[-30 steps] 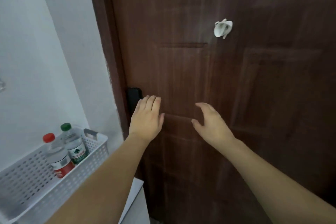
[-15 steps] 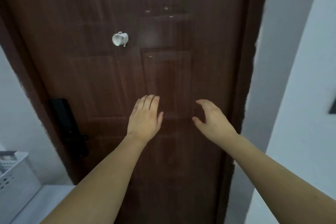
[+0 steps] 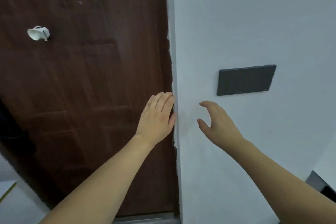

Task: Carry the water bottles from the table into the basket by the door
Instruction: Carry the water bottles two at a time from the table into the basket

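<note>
Head view: we face a dark brown door (image 3: 81, 96) filling the nine o'clock half of the picture, with a white wall (image 3: 254, 23) taking the three o'clock half. Our left hand (image 3: 157, 116) is held out near the centre with fingers straight and together, empty, its edge seen against the door frame; whether it touches we cannot tell. Our right hand (image 3: 216, 123), just toward three o'clock of it, is loosely spread with thumb apart, also holding nothing. A dark wall panel (image 3: 245, 80) sits at two o'clock, and a small white hook (image 3: 38, 33) hangs on the door at ten o'clock.

No water bottle, table or basket shows here, so we cannot say where they stand. The risk, as we judge it, is close quarters: with both arms out this near the wall corner, a quick swing could knock knuckles or an elbow on the frame or panel.
</note>
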A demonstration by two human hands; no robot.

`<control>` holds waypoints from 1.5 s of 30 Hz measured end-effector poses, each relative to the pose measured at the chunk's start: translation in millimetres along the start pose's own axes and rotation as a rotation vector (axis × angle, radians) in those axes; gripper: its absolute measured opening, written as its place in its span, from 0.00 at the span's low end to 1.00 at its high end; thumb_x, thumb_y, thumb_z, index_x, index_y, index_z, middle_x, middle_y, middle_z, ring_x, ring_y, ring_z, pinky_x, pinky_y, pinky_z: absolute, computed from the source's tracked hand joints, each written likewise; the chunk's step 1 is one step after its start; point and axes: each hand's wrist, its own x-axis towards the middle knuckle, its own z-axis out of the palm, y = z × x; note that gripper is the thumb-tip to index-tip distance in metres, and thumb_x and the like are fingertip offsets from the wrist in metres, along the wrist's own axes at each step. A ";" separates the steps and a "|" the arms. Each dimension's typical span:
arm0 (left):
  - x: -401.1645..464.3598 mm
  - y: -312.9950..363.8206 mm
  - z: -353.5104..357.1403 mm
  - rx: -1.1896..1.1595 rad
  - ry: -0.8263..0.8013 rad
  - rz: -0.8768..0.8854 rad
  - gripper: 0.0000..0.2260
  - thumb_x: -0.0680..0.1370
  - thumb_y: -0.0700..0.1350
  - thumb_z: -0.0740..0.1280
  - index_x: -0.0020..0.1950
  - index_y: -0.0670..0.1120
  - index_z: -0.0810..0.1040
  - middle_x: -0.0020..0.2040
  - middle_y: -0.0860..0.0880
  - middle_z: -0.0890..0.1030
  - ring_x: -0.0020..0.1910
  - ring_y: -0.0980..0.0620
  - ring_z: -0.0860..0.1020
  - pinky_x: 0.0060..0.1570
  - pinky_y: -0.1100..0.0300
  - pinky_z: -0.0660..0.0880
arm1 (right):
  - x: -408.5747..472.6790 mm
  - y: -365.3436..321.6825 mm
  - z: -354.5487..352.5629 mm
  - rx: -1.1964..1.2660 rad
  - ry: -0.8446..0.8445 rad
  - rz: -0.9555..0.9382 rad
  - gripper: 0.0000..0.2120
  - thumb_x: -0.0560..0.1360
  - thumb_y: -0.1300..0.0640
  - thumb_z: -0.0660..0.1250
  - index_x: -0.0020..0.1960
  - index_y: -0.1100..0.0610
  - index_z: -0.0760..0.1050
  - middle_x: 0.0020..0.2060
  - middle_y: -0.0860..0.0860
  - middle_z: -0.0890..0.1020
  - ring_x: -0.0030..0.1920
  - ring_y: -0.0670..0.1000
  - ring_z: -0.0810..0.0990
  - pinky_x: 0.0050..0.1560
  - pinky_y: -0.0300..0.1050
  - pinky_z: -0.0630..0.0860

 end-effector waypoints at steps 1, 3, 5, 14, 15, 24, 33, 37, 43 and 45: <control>2.7 11.1 5.1 0.000 0.005 0.019 0.23 0.79 0.48 0.67 0.72 0.41 0.72 0.69 0.43 0.74 0.70 0.42 0.71 0.72 0.43 0.66 | -5.4 12.0 -6.7 -0.006 -0.018 -0.002 0.25 0.80 0.52 0.64 0.75 0.54 0.64 0.74 0.49 0.68 0.74 0.50 0.66 0.74 0.44 0.61; 7.1 35.1 12.6 0.013 0.006 0.029 0.23 0.79 0.48 0.67 0.71 0.41 0.72 0.70 0.42 0.74 0.71 0.42 0.71 0.73 0.43 0.65 | -15.3 38.7 -22.4 -0.044 -0.066 -0.016 0.25 0.80 0.52 0.64 0.75 0.54 0.63 0.74 0.48 0.68 0.74 0.49 0.65 0.72 0.39 0.58; 11.9 63.6 17.5 0.009 0.006 0.030 0.22 0.79 0.49 0.67 0.71 0.42 0.71 0.70 0.42 0.74 0.71 0.42 0.71 0.73 0.44 0.65 | -24.8 67.6 -40.8 -0.065 -0.083 -0.011 0.25 0.80 0.52 0.64 0.75 0.55 0.63 0.74 0.49 0.68 0.73 0.49 0.65 0.71 0.38 0.58; 39.2 217.3 44.2 0.066 0.015 -0.024 0.22 0.78 0.48 0.68 0.70 0.42 0.72 0.68 0.41 0.75 0.66 0.40 0.73 0.68 0.43 0.71 | -76.9 202.2 -119.2 -0.051 -0.116 -0.061 0.25 0.79 0.53 0.64 0.74 0.56 0.64 0.73 0.48 0.68 0.73 0.50 0.66 0.68 0.35 0.58; 38.9 235.8 47.8 0.067 0.007 -0.031 0.22 0.78 0.48 0.68 0.70 0.42 0.72 0.68 0.41 0.75 0.65 0.40 0.74 0.67 0.43 0.71 | -82.6 218.4 -128.1 -0.050 -0.126 -0.060 0.25 0.80 0.53 0.64 0.74 0.56 0.64 0.73 0.48 0.68 0.73 0.50 0.66 0.68 0.36 0.59; 69.6 345.3 84.5 0.046 -0.003 -0.014 0.21 0.78 0.48 0.67 0.69 0.41 0.74 0.66 0.42 0.76 0.63 0.40 0.75 0.66 0.43 0.71 | -101.0 317.9 -181.6 -0.013 -0.152 -0.010 0.24 0.80 0.53 0.63 0.74 0.55 0.64 0.72 0.48 0.68 0.72 0.50 0.66 0.67 0.38 0.62; 119.3 480.0 139.7 0.056 -0.042 -0.011 0.21 0.78 0.48 0.63 0.69 0.41 0.73 0.65 0.42 0.77 0.62 0.39 0.77 0.66 0.41 0.70 | -124.3 466.2 -260.5 -0.010 -0.168 0.083 0.26 0.79 0.53 0.63 0.75 0.56 0.62 0.74 0.49 0.67 0.74 0.51 0.64 0.70 0.40 0.60; 145.2 559.1 154.7 0.059 -0.076 -0.123 0.21 0.79 0.47 0.66 0.70 0.41 0.73 0.66 0.42 0.76 0.63 0.40 0.75 0.69 0.41 0.69 | -140.6 536.7 -297.0 0.022 -0.206 0.075 0.26 0.79 0.54 0.62 0.75 0.56 0.63 0.74 0.50 0.67 0.74 0.51 0.64 0.70 0.40 0.60; 170.7 662.9 171.8 0.031 -0.134 -0.168 0.22 0.79 0.49 0.63 0.70 0.41 0.72 0.66 0.42 0.76 0.63 0.40 0.75 0.68 0.42 0.69 | -160.6 625.2 -348.7 0.033 -0.293 0.103 0.25 0.79 0.54 0.62 0.75 0.56 0.63 0.74 0.50 0.67 0.74 0.51 0.63 0.70 0.42 0.60; 181.1 683.2 180.6 0.023 -0.142 -0.182 0.22 0.79 0.49 0.63 0.70 0.40 0.73 0.66 0.41 0.76 0.64 0.40 0.75 0.67 0.42 0.70 | -162.2 648.3 -359.6 0.046 -0.269 0.116 0.25 0.79 0.54 0.63 0.75 0.56 0.63 0.74 0.50 0.67 0.74 0.51 0.64 0.70 0.42 0.61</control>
